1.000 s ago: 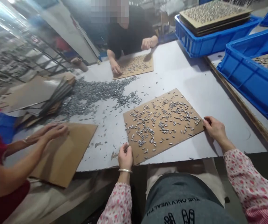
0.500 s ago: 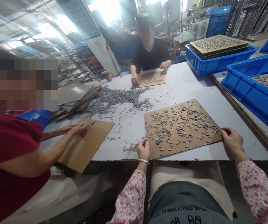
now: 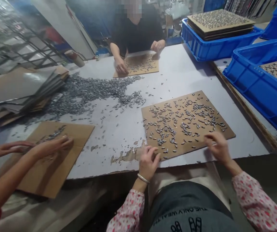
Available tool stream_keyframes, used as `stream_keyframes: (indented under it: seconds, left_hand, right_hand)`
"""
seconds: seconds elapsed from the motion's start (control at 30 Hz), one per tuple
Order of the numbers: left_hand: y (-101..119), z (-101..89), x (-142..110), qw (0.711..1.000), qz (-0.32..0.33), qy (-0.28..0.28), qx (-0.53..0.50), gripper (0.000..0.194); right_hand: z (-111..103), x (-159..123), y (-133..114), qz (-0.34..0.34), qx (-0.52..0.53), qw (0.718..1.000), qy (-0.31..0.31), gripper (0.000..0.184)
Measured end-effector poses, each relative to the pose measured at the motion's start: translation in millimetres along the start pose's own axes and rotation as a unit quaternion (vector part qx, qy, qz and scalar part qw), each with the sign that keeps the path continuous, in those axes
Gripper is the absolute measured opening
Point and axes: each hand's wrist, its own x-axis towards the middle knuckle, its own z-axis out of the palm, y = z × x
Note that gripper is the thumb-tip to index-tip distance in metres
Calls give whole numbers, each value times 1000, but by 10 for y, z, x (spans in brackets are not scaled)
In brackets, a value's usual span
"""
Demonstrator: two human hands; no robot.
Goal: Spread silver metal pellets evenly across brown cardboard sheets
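Observation:
In front of me a sheet of brown cardboard (image 3: 191,146) lies on the table, strewn with many small grey, pointed metal pieces (image 3: 185,127). My left hand (image 3: 148,162) is at the sheet's near left corner, fingers bent and apart, with nothing visible in them. Over the near edge, right of the middle, hovers my right hand (image 3: 217,146). Its fingers are loosely curved and slightly blurred, and I see nothing held in them. The pieces lie unevenly, in clusters and singly, and point in different directions.
A large heap of the same pieces (image 3: 92,90) spreads across the white table (image 3: 177,74). Co-workers' hands handle other cardboard sheets (image 3: 80,138) at the left and far side. Blue crates (image 3: 254,74) with loaded sheets stand right; a stack of sheets (image 3: 20,87) lies left.
My right hand has let go of the cardboard's right corner and moved left over its near edge. My left hand's fingers have spread. The view has tilted down.

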Motion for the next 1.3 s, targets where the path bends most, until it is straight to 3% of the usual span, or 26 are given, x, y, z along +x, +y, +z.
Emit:
stream_keyframes:
  seconds: [0.1, 0.17, 0.3, 0.43, 0.57, 0.63, 0.73, 0.9, 1.17, 1.3]
  left_hand:
    - [165, 11, -90, 995, 72, -60, 46, 15]
    - [207, 55, -119, 990, 94, -77, 71, 15]
    - [174, 128, -159, 989, 85, -80, 91, 15]
    - [131, 135, -200, 990, 79, -16, 119, 11]
    - [125, 112, -262, 981, 128, 31, 144, 11]
    - [106, 95, -307, 983, 133, 14, 129, 15]
    - [46, 57, -350, 992, 90, -6, 88, 20]
    - [-10, -26, -242, 998, 9, 13, 63, 14]
    - [7, -66, -109, 996, 7, -53, 77, 14]
    - [45, -86, 8, 997, 12, -51, 59, 17]
  right_hand:
    - [345, -84, -695, -131, 43, 983, -124, 21]
    - [528, -64, -1072, -181, 47, 966, -181, 20]
    - [649, 104, -1453, -227, -9, 949, -219, 18]
    - [572, 251, -1500, -266, -48, 934, -233, 21]
    - [499, 302, -1505, -268, -76, 925, -259, 21]
    - [487, 311, -1517, -240, -88, 929, -268, 21]
    - [498, 325, -1518, -202, -75, 937, -276, 22]
    - [601, 351, -1509, -179, -21, 942, -283, 20]
    - [687, 456, -1663, -228, -26, 924, -306, 19]
    - [721, 534, -1638, -208, -15, 938, -277, 20]
